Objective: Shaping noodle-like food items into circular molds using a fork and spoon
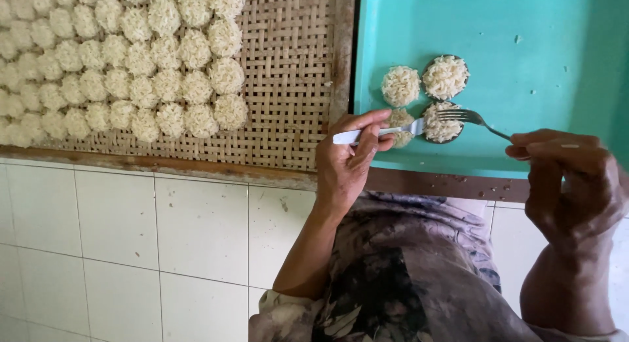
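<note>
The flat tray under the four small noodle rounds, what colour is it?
The flat plastic tray is turquoise green, seen in the head view.

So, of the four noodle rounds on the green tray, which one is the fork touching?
The lower right round, in a dark mould. The fork in the right hand rests its tines on it. The others are not touched by the fork.

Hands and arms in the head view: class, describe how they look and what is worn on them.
Left hand and right hand are bare, with no gloves, rings or watch visible. Both forearms are uncovered; loose floral fabric in grey, lilac and black lies between them.
</note>
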